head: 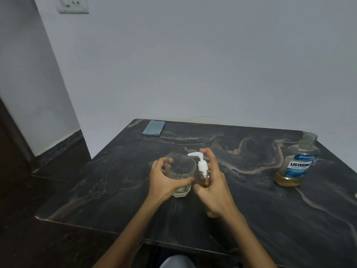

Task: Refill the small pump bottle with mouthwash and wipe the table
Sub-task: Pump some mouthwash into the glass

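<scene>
1. I see the small pump bottle (204, 176) upright near the middle of the table (116, 186), amber liquid in its clear body and a white pump head on top with the spout pointing left.
2. My right hand (213, 187) has its grip curled round the pump bottle from the right, with one finger raised up behind the pump head; I cannot tell whether that finger presses it.
3. Just left of the pump bottle, almost touching it, stands a clear drinking glass (180, 174) with a thin layer of pale liquid at its bottom.
4. My left hand (167, 180) holds the glass, its grip wrapped round it, thumb across the near side toward the pump bottle and fingers bent over the far left rim.
5. Well to the right of the pump bottle, near the table's right edge, the mouthwash bottle (297, 163) stands upright with its neck uncapped, a blue label on its front and yellowish liquid filling only its lower part.
6. Far behind and left of the pump bottle, at the table's far left corner, a folded blue-grey cloth (154, 128) lies flat.
7. The table is dark stone with pale and rust-coloured veins, set against a plain wall (193, 64).
8. High on the wall, well above and left of the pump bottle, is a white wall socket (73, 5).
</scene>
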